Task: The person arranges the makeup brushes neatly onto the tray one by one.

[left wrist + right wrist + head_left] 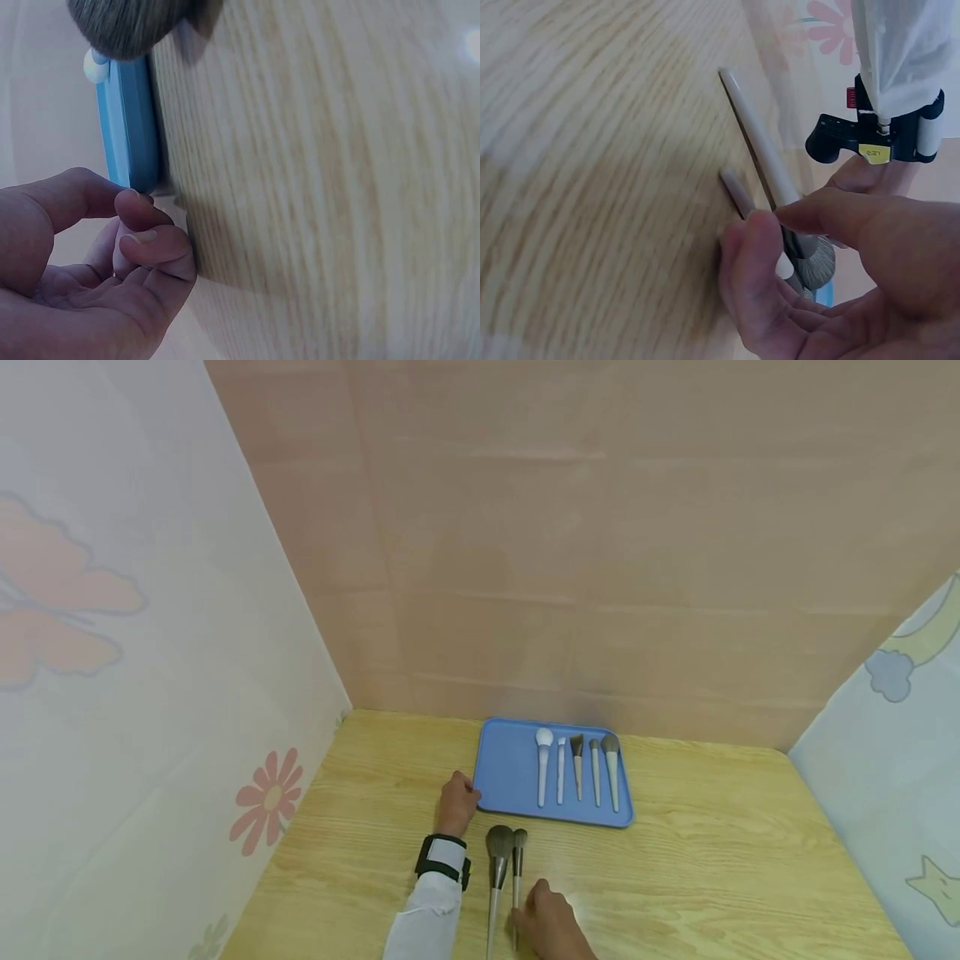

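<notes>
At the front left corner of a blue tray (507, 770), my left hand (456, 804) pinches the edge; the left wrist view shows its thumb and fingers curled at the tray corner (141, 142). My right hand (553, 925) pinches the handle of a slim makeup brush (518, 860) lying on the table, its handle end (737, 192) poking out past the fingers. Just left of it lies a larger makeup brush (498, 852) with a full dark head, which no hand touches. Its bristles (127, 28) fill the top of the left wrist view.
Several makeup brushes (577, 768) lie side by side on the right part of the tray, heads toward the back wall. The tray stands near the back of the wood-grain table (712, 843). A brown backdrop (570, 568) and patterned side cloths (150, 735) enclose the table.
</notes>
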Demonstrator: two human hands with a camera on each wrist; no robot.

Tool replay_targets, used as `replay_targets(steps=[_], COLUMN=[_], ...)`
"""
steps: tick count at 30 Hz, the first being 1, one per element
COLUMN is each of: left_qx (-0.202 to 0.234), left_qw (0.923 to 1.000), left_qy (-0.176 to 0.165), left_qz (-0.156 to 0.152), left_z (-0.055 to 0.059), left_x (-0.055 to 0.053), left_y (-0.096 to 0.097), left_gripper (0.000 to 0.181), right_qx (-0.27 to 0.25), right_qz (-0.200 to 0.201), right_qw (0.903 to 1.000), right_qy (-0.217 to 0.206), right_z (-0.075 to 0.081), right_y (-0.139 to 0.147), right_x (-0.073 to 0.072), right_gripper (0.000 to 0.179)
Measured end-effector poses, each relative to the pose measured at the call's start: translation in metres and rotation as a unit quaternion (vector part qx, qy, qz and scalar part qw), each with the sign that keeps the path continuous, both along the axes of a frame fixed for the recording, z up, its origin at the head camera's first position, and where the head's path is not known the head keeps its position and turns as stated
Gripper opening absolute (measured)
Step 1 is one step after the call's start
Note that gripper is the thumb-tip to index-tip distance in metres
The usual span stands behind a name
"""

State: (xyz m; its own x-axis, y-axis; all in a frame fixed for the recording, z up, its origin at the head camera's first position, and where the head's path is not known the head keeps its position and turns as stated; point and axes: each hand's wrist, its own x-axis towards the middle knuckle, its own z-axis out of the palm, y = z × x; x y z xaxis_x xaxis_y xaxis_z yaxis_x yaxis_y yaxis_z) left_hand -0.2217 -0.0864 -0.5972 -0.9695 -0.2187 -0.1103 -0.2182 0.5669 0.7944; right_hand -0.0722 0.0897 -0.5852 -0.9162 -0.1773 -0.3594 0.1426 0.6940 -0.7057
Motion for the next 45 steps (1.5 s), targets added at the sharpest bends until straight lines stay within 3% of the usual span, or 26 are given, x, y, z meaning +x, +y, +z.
replay_targets(steps=[7, 17, 29, 37, 45], left_qx=[-0.007, -0.004, 0.003, 0.003, 0.001], left_qw=[1.0, 1.0, 1.0, 0.9999, 0.9998], left_qy=[0.001, 0.005, 0.005, 0.009, 0.016], left_qz=[-0.002, -0.003, -0.004, -0.007, -0.009], left_z=[-0.001, 0.0, 0.002, 0.0, -0.001], left_x=[0.0, 0.0, 0.001, 0.0, 0.001], left_y=[0.0, 0.001, 0.0, -0.001, -0.002], left_gripper=[0.012, 0.013, 0.012, 0.012, 0.012], right_qx=[-0.003, 0.023, 0.019, 0.002, 0.016], right_qz=[-0.004, -0.033, -0.018, -0.016, -0.013], right_qw=[1.0, 0.999, 0.9996, 0.9998, 0.9997], right_qy=[-0.008, 0.018, -0.006, 0.006, -0.011], right_z=[-0.002, -0.003, -0.001, -0.001, -0.003], right_y=[-0.002, -0.008, -0.01, -0.01, -0.011], right_x=[0.0, 0.002, -0.001, 0.0, -0.001], right_gripper=[0.026, 0.022, 0.017, 0.015, 0.015])
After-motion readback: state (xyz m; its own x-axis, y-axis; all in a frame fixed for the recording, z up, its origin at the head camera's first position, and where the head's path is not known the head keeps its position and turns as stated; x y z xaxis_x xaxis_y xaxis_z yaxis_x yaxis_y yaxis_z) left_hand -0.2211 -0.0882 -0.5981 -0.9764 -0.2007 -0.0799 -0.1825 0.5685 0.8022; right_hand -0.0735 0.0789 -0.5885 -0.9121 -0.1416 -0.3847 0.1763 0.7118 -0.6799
